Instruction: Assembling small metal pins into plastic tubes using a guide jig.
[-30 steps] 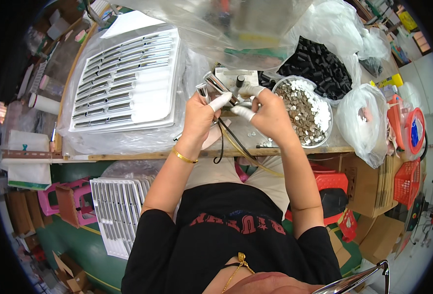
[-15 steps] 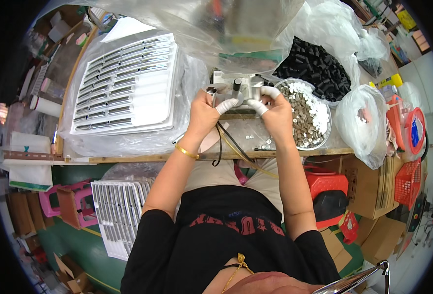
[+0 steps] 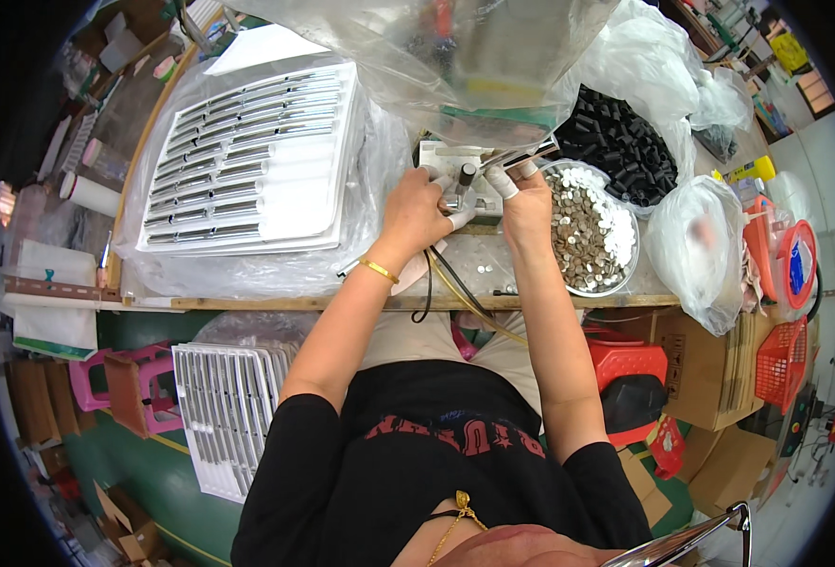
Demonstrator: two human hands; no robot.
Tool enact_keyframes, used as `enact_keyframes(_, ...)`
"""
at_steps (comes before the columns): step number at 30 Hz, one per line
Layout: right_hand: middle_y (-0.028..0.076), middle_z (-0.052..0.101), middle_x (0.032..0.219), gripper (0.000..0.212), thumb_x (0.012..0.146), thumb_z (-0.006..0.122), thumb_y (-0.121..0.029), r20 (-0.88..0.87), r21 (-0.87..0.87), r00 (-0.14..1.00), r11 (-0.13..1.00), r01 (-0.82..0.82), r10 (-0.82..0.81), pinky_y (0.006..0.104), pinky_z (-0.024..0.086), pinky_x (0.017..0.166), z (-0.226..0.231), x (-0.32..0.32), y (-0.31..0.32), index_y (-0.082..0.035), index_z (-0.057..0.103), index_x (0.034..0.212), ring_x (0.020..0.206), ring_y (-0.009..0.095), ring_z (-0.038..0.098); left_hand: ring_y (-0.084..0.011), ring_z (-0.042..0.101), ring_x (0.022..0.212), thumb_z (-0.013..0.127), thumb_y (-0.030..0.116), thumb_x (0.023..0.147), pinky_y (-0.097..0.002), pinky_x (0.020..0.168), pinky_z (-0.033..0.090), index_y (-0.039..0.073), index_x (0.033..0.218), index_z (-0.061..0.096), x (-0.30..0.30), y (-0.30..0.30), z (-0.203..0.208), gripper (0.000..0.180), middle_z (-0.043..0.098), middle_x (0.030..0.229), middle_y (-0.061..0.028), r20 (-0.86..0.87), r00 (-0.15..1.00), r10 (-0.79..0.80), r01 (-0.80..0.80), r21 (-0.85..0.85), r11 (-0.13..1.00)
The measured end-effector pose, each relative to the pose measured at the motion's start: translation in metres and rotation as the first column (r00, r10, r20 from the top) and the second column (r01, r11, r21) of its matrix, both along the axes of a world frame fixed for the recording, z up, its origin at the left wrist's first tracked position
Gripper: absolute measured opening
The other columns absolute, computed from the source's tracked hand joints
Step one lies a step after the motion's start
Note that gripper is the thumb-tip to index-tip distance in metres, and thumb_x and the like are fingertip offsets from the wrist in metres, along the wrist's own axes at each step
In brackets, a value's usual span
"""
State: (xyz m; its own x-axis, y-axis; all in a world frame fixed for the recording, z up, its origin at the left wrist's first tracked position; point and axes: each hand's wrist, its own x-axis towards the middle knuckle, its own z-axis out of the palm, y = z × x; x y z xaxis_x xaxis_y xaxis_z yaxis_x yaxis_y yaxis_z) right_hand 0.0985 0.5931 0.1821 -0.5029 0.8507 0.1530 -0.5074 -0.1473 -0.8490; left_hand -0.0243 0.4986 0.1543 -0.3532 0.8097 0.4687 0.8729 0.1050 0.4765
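Observation:
A small bench fixture with a pale metal plate (image 3: 434,153) and an upright black-tipped post (image 3: 467,175) stands in front of me. My left hand (image 3: 420,210) is at the fixture's left side, fingers curled by the post. A bit of shiny metal shows near those fingers, but what they grip is hidden. To the right of the post, my right hand (image 3: 528,203) pinches a slim shiny metal tube (image 3: 534,151), tilted up toward the right. White covers wrap several of my fingertips. The plastic sheet hanging above partly hides the fixture's far side.
White trays of chrome tubes (image 3: 309,194) lie at left on plastic wrap. At right is a clear bowl (image 3: 636,248) of small silver and white discs. Behind it are black cylindrical pieces (image 3: 616,142). A clear hanging plastic sheet (image 3: 493,71) reaches low over the fixture. Cables dangle at the table edge.
My right hand has moved up from the fixture's right side and now shows a shiny tube. My left hand has shifted right, closer around the post.

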Motion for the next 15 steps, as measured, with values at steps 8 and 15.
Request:
enact_keyframes(8,0.006,0.067,0.099,0.033,0.076,0.073,0.001,0.005,0.036,0.999,0.998,-0.054,0.054,0.0274,0.048,0.081,-0.002,0.007,-0.006,-0.001,0.063,0.107,0.087,0.014,0.061,-0.0292,0.056,0.08,0.077,0.034,0.064,-0.041,0.063,0.048,0.002,0.074,0.068,0.013,-0.01,0.012,0.035,0.057,0.083,-0.0121,0.002,1.0,-0.024,0.024,-0.02,1.0)
enact_keyframes(15,0.006,0.066,0.102,0.031,0.075,0.074,0.003,-0.01,0.087,0.993,0.989,0.122,-0.121,0.0275,0.048,0.081,0.005,0.015,-0.012,-0.001,0.063,0.104,0.089,0.015,0.061,-0.0253,0.055,0.073,0.08,0.033,0.062,-0.0376,0.059,0.047,0.006,0.083,0.07,0.009,-0.008,0.007,0.036,0.053,0.075,-0.0083,-0.024,0.999,-0.027,0.027,0.002,1.0)
